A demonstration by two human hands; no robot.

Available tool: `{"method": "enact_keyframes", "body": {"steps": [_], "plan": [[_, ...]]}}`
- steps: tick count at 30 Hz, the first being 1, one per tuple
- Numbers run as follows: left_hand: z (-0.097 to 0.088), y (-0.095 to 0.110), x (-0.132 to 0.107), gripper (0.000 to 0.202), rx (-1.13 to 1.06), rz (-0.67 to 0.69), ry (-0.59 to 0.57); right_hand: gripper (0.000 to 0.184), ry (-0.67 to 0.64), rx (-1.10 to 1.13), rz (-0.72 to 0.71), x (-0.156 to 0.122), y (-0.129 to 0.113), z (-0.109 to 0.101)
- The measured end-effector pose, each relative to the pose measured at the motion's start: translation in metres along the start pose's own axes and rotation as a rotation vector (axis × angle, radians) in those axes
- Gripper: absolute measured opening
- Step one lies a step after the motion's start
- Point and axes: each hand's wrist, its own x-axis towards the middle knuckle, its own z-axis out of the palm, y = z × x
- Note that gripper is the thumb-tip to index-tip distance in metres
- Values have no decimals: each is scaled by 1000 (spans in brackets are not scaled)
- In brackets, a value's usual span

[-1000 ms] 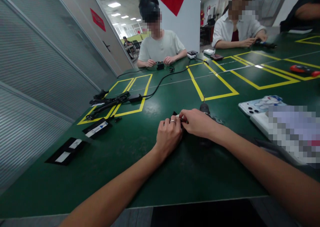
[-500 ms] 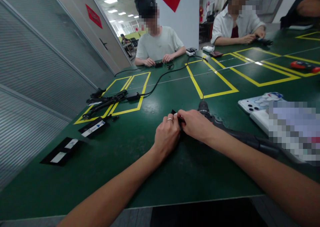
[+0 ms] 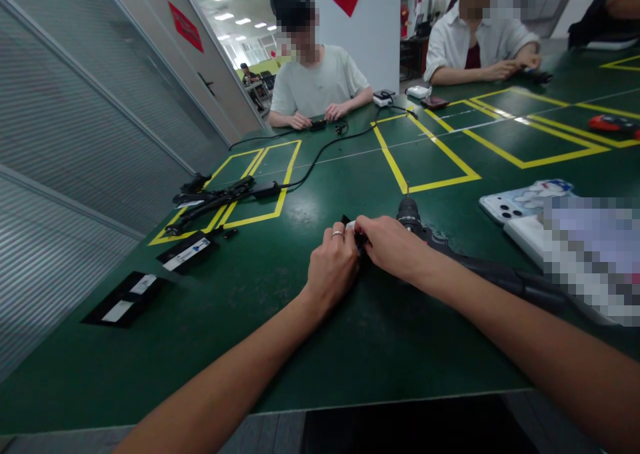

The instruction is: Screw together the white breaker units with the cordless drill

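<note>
My left hand, with a ring on one finger, is closed around a small black part close above the table. The fingertips of my right hand pinch the same part from the other side. Most of it is hidden by the fingers; a dark corner shows beyond them, along with a small whitish bit. Just past my right hand lies a black power drill, its bit pointing away from me. My right forearm covers some of the drill's body.
Black pieces with white labels lie to the left on the green table, below a dark cabled tool. Phones rest at the right. A red-and-black tool is farther back. Two people sit across, handling dark parts.
My hands stay together on the black part, with only slight finger movement. The view has shifted a little.
</note>
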Motion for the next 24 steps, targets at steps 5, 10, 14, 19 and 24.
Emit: {"method": "enact_keyframes", "body": {"steps": [5,10,14,19,24], "plan": [[0,0,0,25,9,-9,4,12,1,-35,0,1,0,2],[-1,0,-1,26,-17,-11,-10,12,-13,0,96,2,6,7],[-9,-5,-2,41,-92,9,8,11,29,32,68,2,9,8],[-21,-20,0,51,-360,76,108,12,40,82,-34,0,10,5],[-24,-30,3,23,-644,54,92,16,34,187,-143,-2,7,2]]}}
